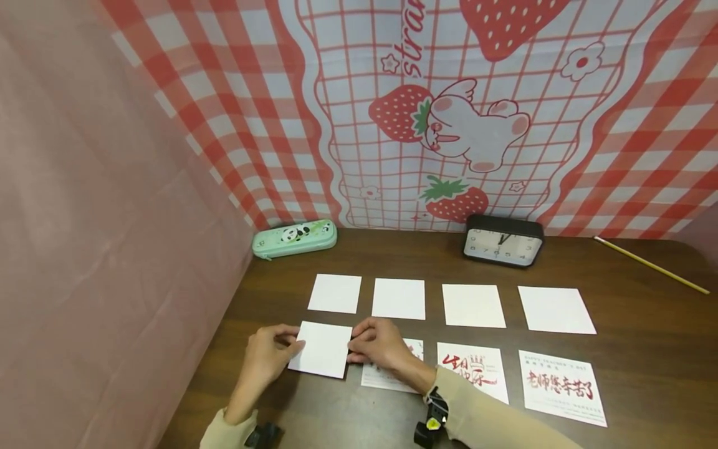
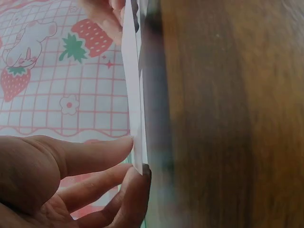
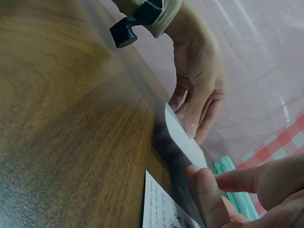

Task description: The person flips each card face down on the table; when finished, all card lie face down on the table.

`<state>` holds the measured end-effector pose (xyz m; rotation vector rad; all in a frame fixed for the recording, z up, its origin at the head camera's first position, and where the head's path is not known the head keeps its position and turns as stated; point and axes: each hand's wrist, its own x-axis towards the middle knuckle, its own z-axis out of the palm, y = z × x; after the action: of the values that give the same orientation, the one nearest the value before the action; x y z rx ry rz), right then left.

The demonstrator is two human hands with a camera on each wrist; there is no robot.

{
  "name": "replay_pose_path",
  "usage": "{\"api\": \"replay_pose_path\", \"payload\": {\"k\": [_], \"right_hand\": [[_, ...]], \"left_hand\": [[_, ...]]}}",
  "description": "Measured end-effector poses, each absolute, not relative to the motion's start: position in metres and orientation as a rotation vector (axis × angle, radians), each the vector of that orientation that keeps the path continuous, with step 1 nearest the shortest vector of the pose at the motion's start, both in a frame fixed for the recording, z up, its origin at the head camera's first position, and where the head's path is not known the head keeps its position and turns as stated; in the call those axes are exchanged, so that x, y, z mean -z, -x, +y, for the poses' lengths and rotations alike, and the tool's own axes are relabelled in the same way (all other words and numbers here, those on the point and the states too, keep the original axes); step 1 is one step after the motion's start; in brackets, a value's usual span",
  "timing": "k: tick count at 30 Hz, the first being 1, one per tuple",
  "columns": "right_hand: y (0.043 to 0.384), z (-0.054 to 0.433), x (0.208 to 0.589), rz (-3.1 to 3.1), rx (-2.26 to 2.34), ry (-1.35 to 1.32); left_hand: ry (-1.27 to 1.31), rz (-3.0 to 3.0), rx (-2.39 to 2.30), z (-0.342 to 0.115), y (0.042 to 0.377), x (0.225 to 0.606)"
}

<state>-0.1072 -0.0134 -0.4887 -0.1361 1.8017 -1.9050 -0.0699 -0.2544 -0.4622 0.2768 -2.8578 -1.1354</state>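
A square white card (image 1: 321, 350) is held between both hands, its blank face up, close over the table at the left of the front row. My left hand (image 1: 265, 357) pinches its left edge between thumb and fingers. At the opposite edge my right hand (image 1: 384, 344) pinches it the same way. Edge-on in the left wrist view, the card (image 2: 133, 80) runs between thumb and fingertips. Just right of it lies a printed card (image 1: 415, 349), partly covered by the right hand and wrist.
Two more cards with red lettering, a birthday card (image 1: 473, 373) and a teacher card (image 1: 563, 386), continue the front row. Behind lies a row of several blank white cards (image 1: 399, 299). A green panda pencil case (image 1: 294, 239), a black clock (image 1: 502, 242) and a yellow pencil (image 1: 650, 264) are at the back.
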Motion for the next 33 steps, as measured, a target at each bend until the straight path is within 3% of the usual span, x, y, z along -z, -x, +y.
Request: {"api": "replay_pose_path", "payload": {"k": [21,33], "right_hand": [[0.105,-0.012,0.484,1.783,1.786,0.085],[0.106,0.021,0.471,1.749,1.828,0.069]], "left_hand": [[-0.249,-2.983,0.922,-0.257,0.068,0.465],[-0.218,-2.940,0.941,-0.246,0.062,0.457]]}}
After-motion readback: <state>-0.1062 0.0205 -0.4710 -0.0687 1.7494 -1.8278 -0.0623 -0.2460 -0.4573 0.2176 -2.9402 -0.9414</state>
